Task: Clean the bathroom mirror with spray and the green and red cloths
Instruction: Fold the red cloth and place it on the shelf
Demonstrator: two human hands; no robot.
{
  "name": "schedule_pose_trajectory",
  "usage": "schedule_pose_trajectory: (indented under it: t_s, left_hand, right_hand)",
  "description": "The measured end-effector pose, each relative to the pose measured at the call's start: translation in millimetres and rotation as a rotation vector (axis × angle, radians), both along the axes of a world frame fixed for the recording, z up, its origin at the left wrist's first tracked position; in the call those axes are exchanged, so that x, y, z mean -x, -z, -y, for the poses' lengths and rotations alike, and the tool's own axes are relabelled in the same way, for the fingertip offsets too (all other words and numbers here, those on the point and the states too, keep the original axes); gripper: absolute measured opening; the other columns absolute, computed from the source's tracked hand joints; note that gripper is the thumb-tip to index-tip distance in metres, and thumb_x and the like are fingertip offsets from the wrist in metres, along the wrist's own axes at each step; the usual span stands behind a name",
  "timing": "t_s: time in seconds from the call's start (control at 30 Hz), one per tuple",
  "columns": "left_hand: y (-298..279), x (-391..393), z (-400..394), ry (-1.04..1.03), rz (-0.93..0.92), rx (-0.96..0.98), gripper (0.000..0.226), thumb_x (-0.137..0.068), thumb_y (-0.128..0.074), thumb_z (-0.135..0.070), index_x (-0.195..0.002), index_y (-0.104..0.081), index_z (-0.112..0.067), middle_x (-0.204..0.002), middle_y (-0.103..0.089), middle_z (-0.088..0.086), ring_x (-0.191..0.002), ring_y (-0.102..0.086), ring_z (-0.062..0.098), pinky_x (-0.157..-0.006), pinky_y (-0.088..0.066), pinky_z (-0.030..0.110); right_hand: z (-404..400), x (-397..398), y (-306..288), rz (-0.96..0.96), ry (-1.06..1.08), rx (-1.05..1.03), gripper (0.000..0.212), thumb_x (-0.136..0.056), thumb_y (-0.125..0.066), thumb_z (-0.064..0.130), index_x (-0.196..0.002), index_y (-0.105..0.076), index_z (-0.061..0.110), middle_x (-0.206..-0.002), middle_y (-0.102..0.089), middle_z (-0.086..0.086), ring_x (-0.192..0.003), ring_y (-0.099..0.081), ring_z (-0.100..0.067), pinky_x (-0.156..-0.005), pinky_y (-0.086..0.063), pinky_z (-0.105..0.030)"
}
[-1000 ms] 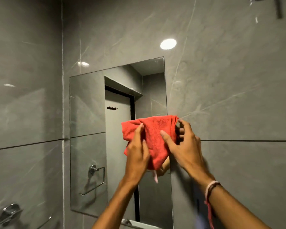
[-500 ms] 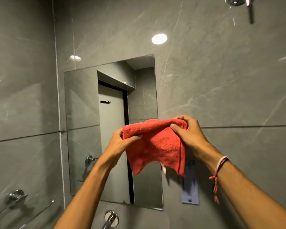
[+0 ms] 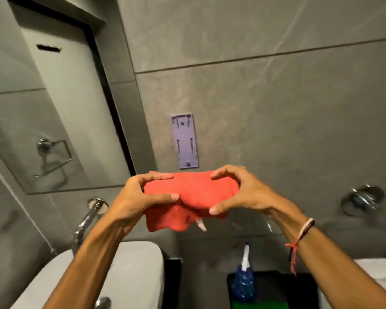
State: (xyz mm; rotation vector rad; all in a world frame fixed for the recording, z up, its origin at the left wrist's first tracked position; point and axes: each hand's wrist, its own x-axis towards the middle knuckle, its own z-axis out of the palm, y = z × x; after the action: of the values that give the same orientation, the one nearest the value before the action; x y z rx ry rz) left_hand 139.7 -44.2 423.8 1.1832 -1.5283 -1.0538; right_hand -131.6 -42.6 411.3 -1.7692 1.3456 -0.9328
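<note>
Hands have dropped from the mirror [image 3: 54,121]: left hand [image 3: 140,197] and right hand [image 3: 239,192] both pinch the red cloth [image 3: 187,197], bunched over the sink [image 3: 129,270]. Spray bottle [image 3: 243,279] and green cloth [image 3: 259,305] wait near right; wiping looks finished.

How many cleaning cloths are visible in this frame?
2: the red cloth held between both hands in front of the wall, and a green cloth at the bottom edge beside the spray bottle, mostly cropped.
</note>
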Motion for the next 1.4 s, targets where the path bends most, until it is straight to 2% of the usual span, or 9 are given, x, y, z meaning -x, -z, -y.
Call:
schedule_pose_trajectory:
  t_s: [0.1, 0.23, 0.33, 0.43, 0.53, 0.77, 0.87, 1.1, 1.4]
  left_hand:
    - [9.0, 12.8, -9.6, 0.078, 0.091, 0.006, 0.078, -0.038, -0.097, -0.021, -0.113, -0.075, -0.015, -0.126, -0.070, 0.006, -0.122, -0.060, 0.007, -0.113, -0.044, 0.034]
    - [5.5, 24.8, -15.1, 0.053, 0.409, 0.135, 0.076, -0.052, -0.100, -0.006, -0.120, -0.071, -0.025, -0.165, -0.029, 0.014, -0.157, -0.006, 0.005, -0.122, -0.016, 0.023]
    - [2.1, 24.7, -14.5, 0.012, 0.715, 0.329, 0.070, -0.060, -0.096, -0.014, -0.122, -0.071, -0.031, -0.171, -0.007, 0.009, -0.156, -0.008, 0.008, -0.114, -0.028, 0.023]
    - [3.5, 27.9, -12.2, 0.078, 0.817, 0.524, 0.046, -0.070, -0.087, -0.029, -0.115, -0.077, -0.027, -0.157, -0.039, 0.001, -0.126, -0.051, 0.001, -0.096, -0.045, 0.024]
    - [11.0, 37.3, -1.7, 0.141, 0.825, 0.555, 0.030, -0.082, -0.061, -0.045, -0.096, -0.079, -0.025, -0.107, -0.071, -0.010, -0.083, -0.052, -0.008, -0.075, -0.040, 0.020]
    - [73.0, 85.5, 25.6, 0.086, -0.004, -0.107, 0.017, -0.096, -0.067, -0.018, -0.109, -0.068, -0.008, -0.082, -0.067, -0.001, -0.068, -0.060, 0.010, -0.054, -0.052, 0.023]
    - [109.0, 113.0, 25.6, 0.032, -0.031, -0.285, 0.009, -0.094, -0.069, -0.015, -0.098, -0.071, -0.007, -0.082, -0.067, 0.009, -0.067, -0.058, 0.018, -0.058, -0.049, 0.026]
    - [176.8, 180.0, 0.6, 0.029, -0.074, -0.478, 0.005, -0.091, -0.071, -0.008, -0.090, -0.070, -0.004, -0.068, -0.067, 0.008, -0.055, -0.058, 0.014, -0.054, -0.050, 0.024]
    - [216.5, 195.3, 10.3, 0.340, -0.261, -0.626, 0.044, -0.069, -0.090, -0.031, -0.110, -0.077, -0.019, -0.099, -0.081, 0.003, -0.083, -0.077, 0.011, -0.065, -0.059, 0.025]
  right_hand:
    - [-8.1, 10.6, 18.5, -0.233, -0.035, 0.124, 0.080, -0.047, -0.103, 0.024, -0.116, -0.062, 0.036, -0.144, -0.031, 0.000, -0.145, -0.016, -0.004, -0.110, -0.027, -0.013]
    - [-11.3, 31.5, 21.0, -0.229, -0.045, 0.270, 0.055, -0.060, -0.095, 0.012, -0.107, -0.070, 0.028, -0.120, -0.063, 0.000, -0.113, -0.062, -0.012, -0.098, -0.048, -0.027]
    - [-12.2, 50.0, 15.0, -0.155, -0.029, 0.277, 0.030, -0.073, -0.084, 0.007, -0.099, -0.078, 0.022, -0.095, -0.079, 0.002, -0.087, -0.075, -0.022, -0.085, -0.062, -0.039]
    - [-10.6, 60.6, 13.1, -0.150, 0.011, 0.327, 0.022, -0.075, -0.078, 0.014, -0.096, -0.081, 0.022, -0.088, -0.081, 0.005, -0.085, -0.077, -0.011, -0.083, -0.064, -0.029]
    - [-6.9, 74.0, 14.4, -0.011, 0.052, 0.313, 0.015, -0.075, -0.082, 0.014, -0.088, -0.079, 0.021, -0.079, -0.079, 0.010, -0.073, -0.072, -0.002, -0.072, -0.058, -0.019]
    - [4.8, 88.6, 64.3, 0.770, 0.251, -0.256, 0.016, -0.093, -0.071, 0.014, -0.108, -0.072, 0.012, -0.083, -0.079, 0.000, -0.066, -0.074, -0.007, -0.059, -0.062, -0.023]
    - [-2.5, 98.0, 107.3, 0.631, 0.402, -0.359, 0.039, -0.075, -0.086, 0.002, -0.109, -0.070, 0.008, -0.085, -0.080, -0.003, -0.061, -0.074, -0.007, -0.055, -0.062, -0.024]
    - [-23.5, 94.9, 168.1, 0.059, 0.594, 0.167, 0.053, -0.061, -0.088, 0.010, -0.094, -0.060, 0.041, -0.081, -0.071, 0.020, -0.072, -0.066, 0.008, -0.074, -0.057, -0.024]
    - [-3.7, 119.4, 165.6, 0.525, 0.342, -0.006, 0.044, -0.075, -0.083, -0.011, -0.107, -0.069, 0.016, -0.096, -0.081, 0.003, -0.081, -0.077, -0.010, -0.077, -0.063, -0.025]
